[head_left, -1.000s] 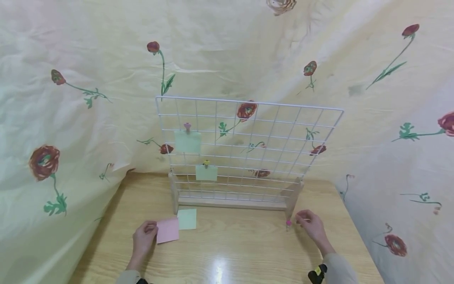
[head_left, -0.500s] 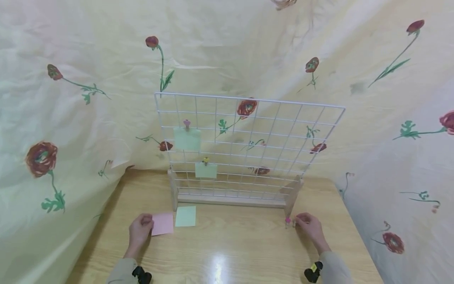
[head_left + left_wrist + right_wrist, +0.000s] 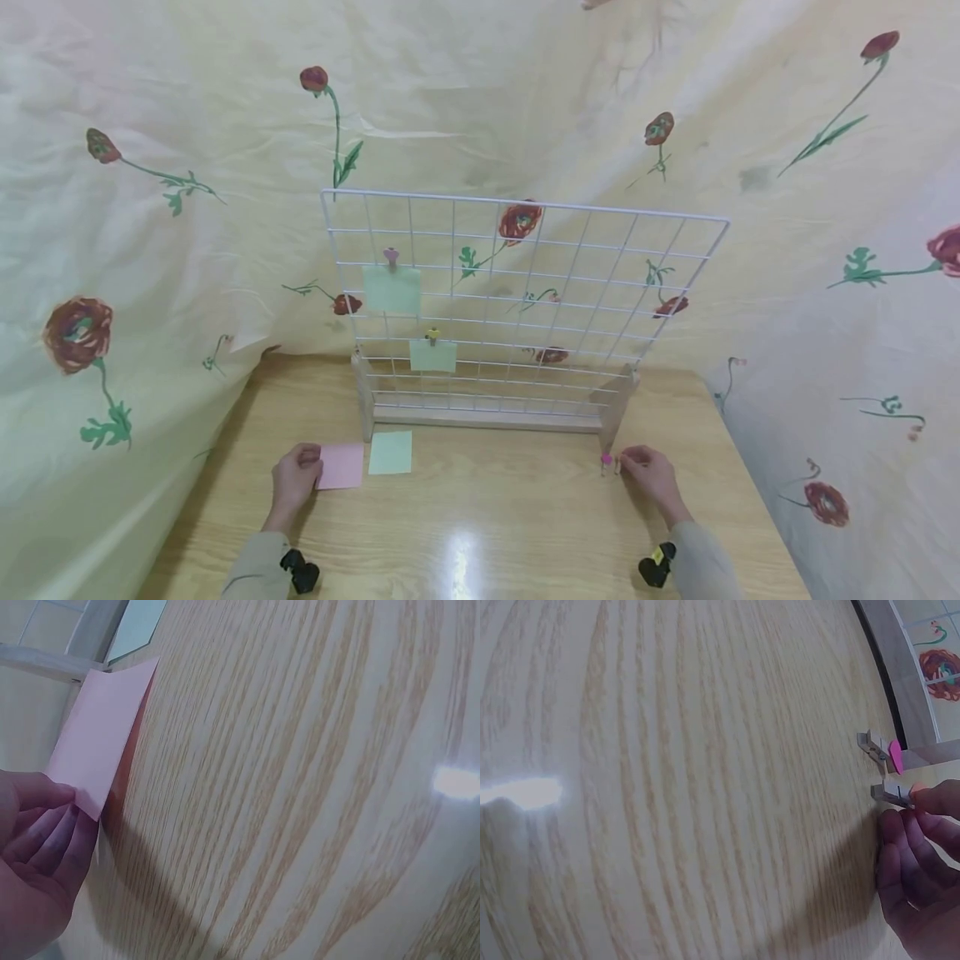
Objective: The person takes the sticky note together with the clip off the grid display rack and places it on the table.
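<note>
Near the table's left side, my left hand (image 3: 294, 482) pinches the near edge of a pink paper note (image 3: 341, 467) between thumb and fingers. In the left wrist view that pink note (image 3: 105, 735) is tilted, part of it raised off the wood. At the right, my right hand (image 3: 652, 477) pinches a small wooden clothespin (image 3: 892, 794) with an orange ornament, mostly covered by the thumb. Beside it on the table lies another clothespin (image 3: 873, 748) with a pink ornament. A pale green note (image 3: 391, 452) lies flat right of the pink one.
A white wire grid (image 3: 525, 250) leans back in a wooden stand (image 3: 487, 420) behind the hands. Two green notes hang on it: an upper note (image 3: 392, 289) under a pink-purple clip and a lower note (image 3: 432, 356) under a yellow one. Flowered cloth (image 3: 187, 275) surrounds the table.
The pink note, held by my left hand, has shifted left, away from the flat green note. A clothespin now shows at my right fingertips, beside the pink one. The head view has tilted slightly.
</note>
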{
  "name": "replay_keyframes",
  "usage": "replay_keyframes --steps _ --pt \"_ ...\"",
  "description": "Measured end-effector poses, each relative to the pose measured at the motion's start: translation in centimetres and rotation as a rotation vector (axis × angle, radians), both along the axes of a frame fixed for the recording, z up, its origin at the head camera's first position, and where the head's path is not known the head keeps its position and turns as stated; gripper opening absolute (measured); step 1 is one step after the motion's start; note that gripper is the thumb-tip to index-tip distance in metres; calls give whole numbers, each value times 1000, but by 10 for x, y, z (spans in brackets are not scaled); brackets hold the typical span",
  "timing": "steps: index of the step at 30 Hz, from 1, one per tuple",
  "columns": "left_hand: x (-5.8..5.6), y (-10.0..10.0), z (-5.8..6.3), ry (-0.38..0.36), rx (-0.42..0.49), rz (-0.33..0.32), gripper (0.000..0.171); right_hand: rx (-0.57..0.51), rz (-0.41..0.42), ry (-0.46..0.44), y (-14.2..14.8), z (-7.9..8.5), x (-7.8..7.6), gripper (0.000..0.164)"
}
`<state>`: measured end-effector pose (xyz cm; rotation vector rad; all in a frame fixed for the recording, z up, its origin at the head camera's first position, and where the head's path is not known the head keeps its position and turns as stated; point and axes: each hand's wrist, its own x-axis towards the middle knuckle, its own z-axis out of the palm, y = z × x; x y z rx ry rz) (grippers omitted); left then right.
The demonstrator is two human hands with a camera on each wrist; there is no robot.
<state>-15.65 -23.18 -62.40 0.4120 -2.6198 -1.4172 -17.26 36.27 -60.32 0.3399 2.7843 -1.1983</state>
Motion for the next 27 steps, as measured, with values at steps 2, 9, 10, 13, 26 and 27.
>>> replay_keyframes --steps 2,9,10,13,26,27 --pt "0 0 1 -1 0 0 22 8 5 -13 -1 0 0 28" --pt "1 -3 4 -28 9 -26 22 37 23 -22 -2 -2 0 29" --pt "1 -4 4 -33 10 -29 22 37 24 -16 -2 -2 0 28" --pt "1 -5 5 -52 9 -38 24 31 31 0 -3 -3 2 26" --pt "8 -11 13 -60 36 -88 27 -28 -2 42 1 1 7 33" --pt "8 -11 13 -58 44 -94 28 -42 -8 41 0 3 6 33"
